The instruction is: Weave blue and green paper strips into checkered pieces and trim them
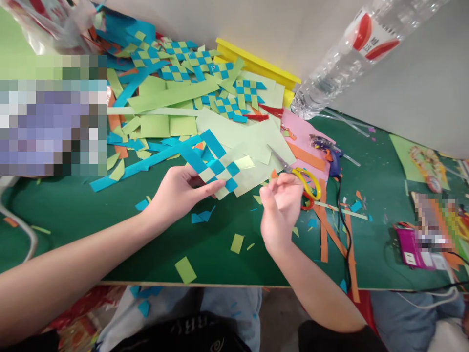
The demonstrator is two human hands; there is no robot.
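Observation:
My left hand (183,188) pinches a woven paper piece (220,173) in a blue and pale-green check, its loose blue strips pointing up and left. Over the table to the right, my right hand (280,210) is raised with its fingers curled together. A small orange scrap (274,173) shows at its fingertips; whether they grip it I cannot tell. Just behind those fingers are scissors (309,182) with yellow and orange handles, blades pointing up-left, partly covered by the hand. Pale-green paper sheets (242,142) lie beyond both hands.
Several finished woven fish (227,106) and green and blue strips pile up at the back. A plastic bottle (344,63) stands back right. A blue-handled tool (334,164) with a black cord, orange strips (324,239) and a purple box (414,247) lie rightward. Paper scraps (185,270) dot the green table.

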